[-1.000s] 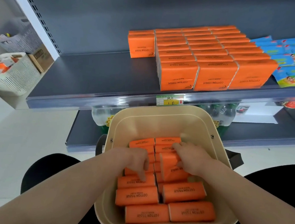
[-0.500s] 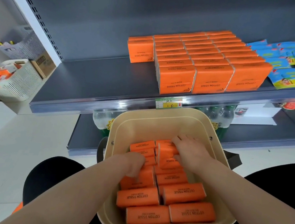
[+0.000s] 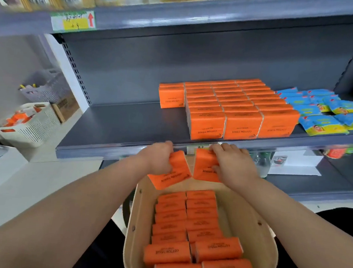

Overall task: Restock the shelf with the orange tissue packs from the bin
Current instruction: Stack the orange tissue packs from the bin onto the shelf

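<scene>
Grey store shelving fills the background; its middle shelf [image 3: 129,126] carries rows of stocked orange packs [image 3: 236,109], with blue packets [image 3: 329,112] to their right. Just below that shelf's front edge, the left hand [image 3: 161,158] has its fingers clamped on one orange tissue pack [image 3: 173,173], and the right hand [image 3: 234,166] grips a second pack [image 3: 203,165] beside it. Both packs are above the far end of the beige bin [image 3: 254,229], where more packs [image 3: 185,223] lie in rows.
</scene>
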`<state>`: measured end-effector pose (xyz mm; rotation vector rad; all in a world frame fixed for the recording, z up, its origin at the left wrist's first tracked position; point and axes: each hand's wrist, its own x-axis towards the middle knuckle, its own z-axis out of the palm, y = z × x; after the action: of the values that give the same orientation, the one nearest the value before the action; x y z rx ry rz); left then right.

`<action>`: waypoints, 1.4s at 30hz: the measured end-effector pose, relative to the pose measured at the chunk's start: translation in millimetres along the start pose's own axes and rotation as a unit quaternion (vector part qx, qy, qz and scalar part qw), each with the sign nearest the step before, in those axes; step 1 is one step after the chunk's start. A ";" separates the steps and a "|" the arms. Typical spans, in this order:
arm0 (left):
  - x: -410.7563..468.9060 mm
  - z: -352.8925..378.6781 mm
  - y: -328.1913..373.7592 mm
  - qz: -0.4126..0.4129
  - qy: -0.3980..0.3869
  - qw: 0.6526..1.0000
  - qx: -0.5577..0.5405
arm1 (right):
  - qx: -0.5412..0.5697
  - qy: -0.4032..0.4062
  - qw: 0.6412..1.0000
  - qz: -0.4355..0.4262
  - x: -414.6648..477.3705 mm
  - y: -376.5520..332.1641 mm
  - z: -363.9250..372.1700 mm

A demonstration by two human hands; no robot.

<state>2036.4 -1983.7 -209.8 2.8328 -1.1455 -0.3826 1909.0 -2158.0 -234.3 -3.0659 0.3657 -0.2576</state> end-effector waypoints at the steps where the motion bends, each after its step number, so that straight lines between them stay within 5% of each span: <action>1: -1.7 -12.1 0.7 -0.004 0.014 1.000 -0.008 | -0.004 0.013 1.000 0.002 2.1 -0.3 -9.2; 10: 7.0 -86.5 -3.1 -0.025 0.154 0.988 -0.020 | -0.011 0.135 0.991 0.004 41.7 2.8 -91.0; 31: 175.6 -113.2 -41.9 -0.134 0.215 0.967 0.028 | -0.030 0.202 0.979 0.005 192.3 31.8 -72.9; 42: 238.4 -91.7 -49.6 -0.109 0.216 0.970 -0.012 | -0.009 0.224 0.975 0.006 204.6 39.1 -54.2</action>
<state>2258.1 -2115.9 -177.4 2.8221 -0.7429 0.2071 2086.9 -2245.8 -150.7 -2.9954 0.4000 -0.9555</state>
